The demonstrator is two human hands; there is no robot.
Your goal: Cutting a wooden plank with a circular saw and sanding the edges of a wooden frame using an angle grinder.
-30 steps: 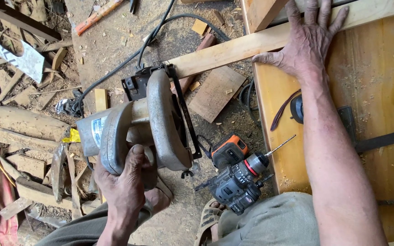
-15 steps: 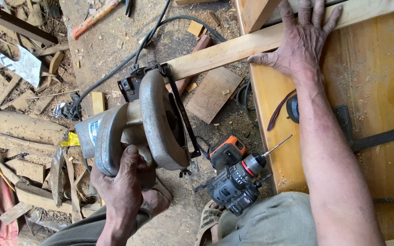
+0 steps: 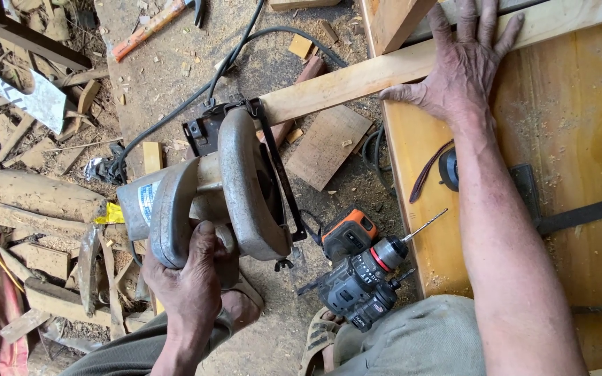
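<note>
Gripping circular saw (image 3: pixel 228 188) handle with my left hand (image 3: pixel 191 289), fingers wrapped tight round grey housing grip. My right hand (image 3: pixel 462 69) lies flat, fingers spread, pressing long wooden strip (image 3: pixel 346 80) onto orange-brown workbench (image 3: pixel 580 139). Saw sits off bench's edge, over sawdust-covered ground, front shoe touching strip's free end. Cordless drill (image 3: pixel 357 275) lies just beside bench edge, bit pointing at it. Black cable (image 3: pixel 175 115) runs away from saw. Small board offcut (image 3: pixel 327 145) on ground between saw and bench. Orange-handled hammer (image 3: pixel 158 24) well apart from bench.
</note>
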